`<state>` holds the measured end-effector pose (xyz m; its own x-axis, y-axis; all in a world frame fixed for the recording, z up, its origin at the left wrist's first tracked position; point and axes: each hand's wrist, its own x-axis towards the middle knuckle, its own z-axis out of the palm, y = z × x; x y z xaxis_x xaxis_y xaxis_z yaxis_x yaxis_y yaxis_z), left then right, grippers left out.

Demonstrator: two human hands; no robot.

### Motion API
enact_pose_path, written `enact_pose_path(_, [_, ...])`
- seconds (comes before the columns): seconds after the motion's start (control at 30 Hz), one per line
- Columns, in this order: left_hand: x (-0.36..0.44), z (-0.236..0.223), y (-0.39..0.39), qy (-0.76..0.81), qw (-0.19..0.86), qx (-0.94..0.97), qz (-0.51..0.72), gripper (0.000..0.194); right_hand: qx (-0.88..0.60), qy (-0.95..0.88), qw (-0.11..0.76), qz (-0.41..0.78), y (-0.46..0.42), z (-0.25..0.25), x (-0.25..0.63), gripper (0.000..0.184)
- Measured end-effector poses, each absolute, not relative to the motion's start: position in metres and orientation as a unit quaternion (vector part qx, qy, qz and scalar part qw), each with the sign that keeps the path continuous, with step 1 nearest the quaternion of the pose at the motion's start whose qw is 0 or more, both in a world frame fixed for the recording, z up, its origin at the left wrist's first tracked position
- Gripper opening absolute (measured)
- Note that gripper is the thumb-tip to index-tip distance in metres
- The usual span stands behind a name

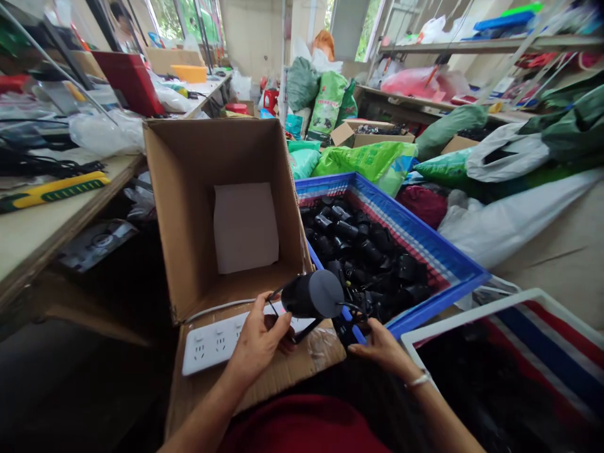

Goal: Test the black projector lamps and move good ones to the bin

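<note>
On my feed, my left hand has its thumb and fingers clamped on a black canister, which lies tilted with its flat gray end turned to the right. I have my right hand just beside it, thumb and forefinger slightly apart near a thin cord at the canister's end; I cannot tell whether they pinch it. The canister is up over a white power strip and a cardboard flap, so I judge this piece to be in mid-handling, picked up but not yet let go.

Behind my left hand stands a cardboard box, open towards me, with a pale sheet inside. Right of it, I see a blue basket with many loose black pieces; I'd judge plenty remains. The white-rimmed crate nearer me is too dark for me to count anything as finished.
</note>
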<state>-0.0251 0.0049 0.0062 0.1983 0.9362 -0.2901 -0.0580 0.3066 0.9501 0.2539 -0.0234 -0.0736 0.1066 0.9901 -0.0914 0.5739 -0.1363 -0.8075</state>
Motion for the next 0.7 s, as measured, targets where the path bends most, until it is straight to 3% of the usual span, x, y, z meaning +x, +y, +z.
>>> enact_pose_path(0.17, [-0.035,0.027,0.007,0.471,0.659,0.422,0.407,0.048,-0.64,-0.599,0.361,0.32,-0.012,-0.108,0.22,0.043])
enact_pose_path(0.4, [-0.066,0.035,0.012,0.443,0.636,0.395,0.492,0.044,-0.614,-0.611,0.404,0.294,0.022,-0.085,0.212,0.033])
enact_pose_path(0.7, [-0.103,0.015,0.013,0.456,0.606,0.32,0.568,0.045,-0.496,-0.693,0.343,0.395,0.052,-0.061,0.155,0.022])
